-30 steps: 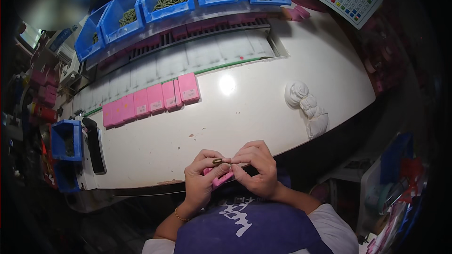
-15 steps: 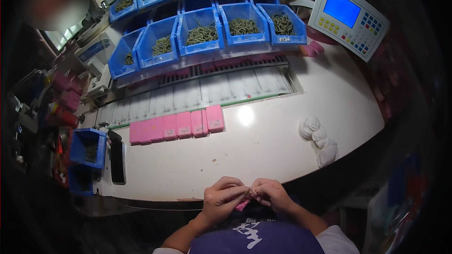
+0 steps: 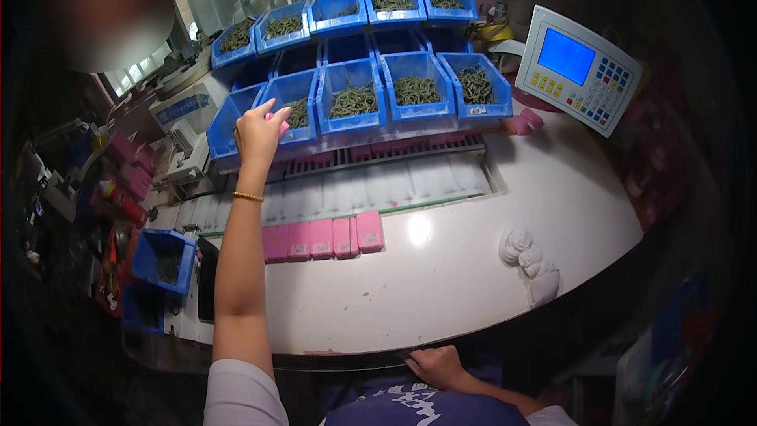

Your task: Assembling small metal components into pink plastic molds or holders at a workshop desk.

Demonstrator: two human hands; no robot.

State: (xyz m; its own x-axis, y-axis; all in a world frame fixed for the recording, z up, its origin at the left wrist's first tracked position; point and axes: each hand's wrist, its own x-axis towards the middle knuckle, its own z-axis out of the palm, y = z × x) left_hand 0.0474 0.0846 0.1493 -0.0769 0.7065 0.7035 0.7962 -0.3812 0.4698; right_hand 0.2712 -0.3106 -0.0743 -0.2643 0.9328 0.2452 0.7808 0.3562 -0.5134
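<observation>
Left hand (image 3: 259,132) is stretched way out over the front row of blue bins (image 3: 353,102), fingers pinched on a small pink piece (image 3: 277,124) right above a bin of dark green parts (image 3: 296,113). Right hand (image 3: 436,365) sits at the near edge of the white desk (image 3: 441,284), fingers loosely curled, holding nothing. Row of pink blocks (image 3: 323,239) lies mid-desk.

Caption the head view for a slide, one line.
Left hand holds a small pink piece over a blue bin; right hand rests at the white table's near edge.
</observation>
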